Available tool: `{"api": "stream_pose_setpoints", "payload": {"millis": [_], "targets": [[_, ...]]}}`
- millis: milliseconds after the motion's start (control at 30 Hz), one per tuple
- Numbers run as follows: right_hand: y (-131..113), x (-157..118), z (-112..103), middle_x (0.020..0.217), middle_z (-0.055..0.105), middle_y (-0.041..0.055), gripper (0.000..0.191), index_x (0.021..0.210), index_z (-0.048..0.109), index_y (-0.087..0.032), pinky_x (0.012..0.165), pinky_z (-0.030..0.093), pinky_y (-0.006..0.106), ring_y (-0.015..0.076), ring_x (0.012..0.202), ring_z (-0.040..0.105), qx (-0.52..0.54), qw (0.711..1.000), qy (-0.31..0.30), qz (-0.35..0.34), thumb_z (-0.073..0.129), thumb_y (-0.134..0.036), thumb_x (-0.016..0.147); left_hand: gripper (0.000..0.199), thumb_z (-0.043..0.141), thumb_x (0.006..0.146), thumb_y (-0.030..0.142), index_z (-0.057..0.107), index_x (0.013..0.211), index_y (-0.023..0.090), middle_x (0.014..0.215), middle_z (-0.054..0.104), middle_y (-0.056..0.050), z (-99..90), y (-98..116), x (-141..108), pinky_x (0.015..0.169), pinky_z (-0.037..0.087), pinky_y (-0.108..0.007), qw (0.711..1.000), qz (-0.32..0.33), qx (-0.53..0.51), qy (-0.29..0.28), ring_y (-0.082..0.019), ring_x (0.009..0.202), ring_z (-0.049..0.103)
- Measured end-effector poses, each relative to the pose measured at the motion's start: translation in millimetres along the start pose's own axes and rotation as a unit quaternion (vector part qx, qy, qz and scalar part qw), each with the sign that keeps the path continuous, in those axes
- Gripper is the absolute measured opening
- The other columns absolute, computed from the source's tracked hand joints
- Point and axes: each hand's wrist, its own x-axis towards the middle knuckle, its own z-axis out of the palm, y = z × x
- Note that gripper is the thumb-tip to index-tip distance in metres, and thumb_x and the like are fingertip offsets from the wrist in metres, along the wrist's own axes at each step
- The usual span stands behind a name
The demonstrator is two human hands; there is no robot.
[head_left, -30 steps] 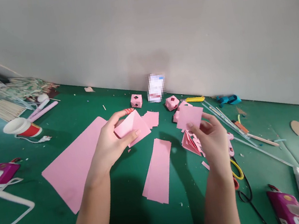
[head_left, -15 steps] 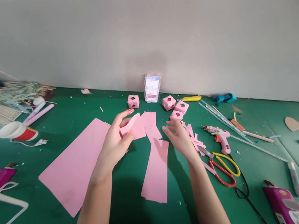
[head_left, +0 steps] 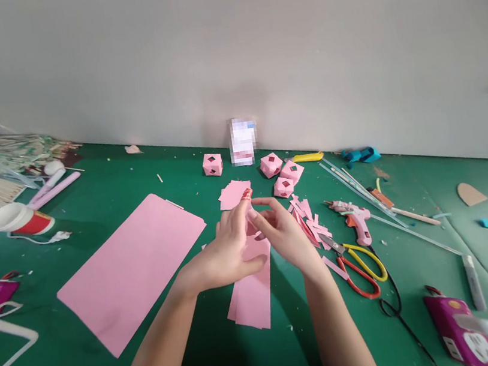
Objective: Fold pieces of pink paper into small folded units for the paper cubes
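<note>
My left hand (head_left: 228, 249) reaches over the middle of the table, its fingers against a small piece of pink paper (head_left: 251, 223), its thumb stretched to the right. My right hand (head_left: 282, 232) meets it from the right, thumb and index finger closed at the same paper. Fingers hide most of this piece. Under the hands lie long pink paper strips (head_left: 251, 297) in a short stack. Smaller pink pieces (head_left: 233, 194) are just beyond. A large pink sheet (head_left: 132, 271) lies left of my left hand.
Pink paper boxes with cut-out holes (head_left: 213, 164) stand near a phone (head_left: 242, 142). To the right are paper scraps (head_left: 317, 224), scissors (head_left: 360, 269), a glue gun (head_left: 355, 219), a yellow cutter (head_left: 307, 157) and a purple power box (head_left: 462, 328). A paper cup (head_left: 19, 219) lies left.
My left hand has moved right with the folded pink paper and turned over. My right hand has come in to meet it, and its fingers have closed at the paper.
</note>
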Motion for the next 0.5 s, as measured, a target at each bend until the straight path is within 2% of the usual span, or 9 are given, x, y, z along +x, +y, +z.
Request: {"api": "stream_pose_setpoints", "payload": {"millis": [167, 300, 367, 433, 500], "targets": [[3, -1, 3, 0.08, 0.069, -0.0005, 0.032, 0.122, 0.055, -0.023, 0.067, 0.056, 0.032, 0.0178, 0.072, 0.067, -0.019, 1.0, 0.0, 0.002, 0.057, -0.04, 0.095, 0.118, 0.076, 0.082, 0.045, -0.01, 0.161, 0.036, 0.155, 0.031, -0.019, 1.4, -1, 1, 0.105, 0.045, -0.065, 0.999, 0.005, 0.018, -0.041, -0.044, 0.142, 0.035], [2, -3, 4, 0.079, 0.069, -0.0015, 0.028, 0.118, 0.053, -0.024, 0.066, 0.054, 0.032, 0.0178, 0.071, 0.069, -0.022, 1.0, -0.011, -0.006, 0.057, -0.028, 0.091, 0.119, 0.077, 0.08, 0.056, -0.008, 0.162, 0.035, 0.159, 0.028, -0.02, -3.9, 2, 1, 0.106, 0.044, -0.066, 0.998, -0.012, 0.006, -0.062, -0.046, 0.147, 0.029], [3, -2, 2, 0.077, 0.068, -0.0027, 0.026, 0.115, 0.053, -0.025, 0.066, 0.054, 0.032, 0.0176, 0.07, 0.068, -0.022, 1.0, -0.005, -0.007, 0.058, -0.026, 0.09, 0.115, 0.074, 0.082, 0.058, -0.006, 0.162, 0.035, 0.164, 0.024, -0.02, -9.6, 3, 2, 0.109, 0.043, -0.063, 0.998, -0.026, -0.035, -0.049, -0.044, 0.152, 0.024], [5, -1, -2, 0.076, 0.068, -0.0032, 0.025, 0.112, 0.051, -0.025, 0.066, 0.053, 0.031, 0.0177, 0.069, 0.068, -0.015, 1.0, 0.003, -0.004, 0.059, -0.027, 0.088, 0.103, 0.068, 0.089, 0.054, -0.002, 0.162, 0.036, 0.16, 0.037, -0.017, -16.4, 4, 3, 0.112, 0.043, -0.057, 0.995, -0.038, -0.09, -0.013, -0.037, 0.15, 0.033], [6, 0, -7, 0.077, 0.068, -0.0033, 0.025, 0.109, 0.05, -0.025, 0.065, 0.052, 0.031, 0.0176, 0.069, 0.068, -0.01, 1.0, 0.008, -0.003, 0.06, -0.027, 0.087, 0.083, 0.06, 0.096, 0.049, 0.012, 0.162, 0.033, 0.14, 0.06, -0.013, -22.4, 3, 5, 0.108, 0.048, -0.049, 0.988, -0.059, -0.139, 0.029, -0.029, 0.134, 0.055]]}}
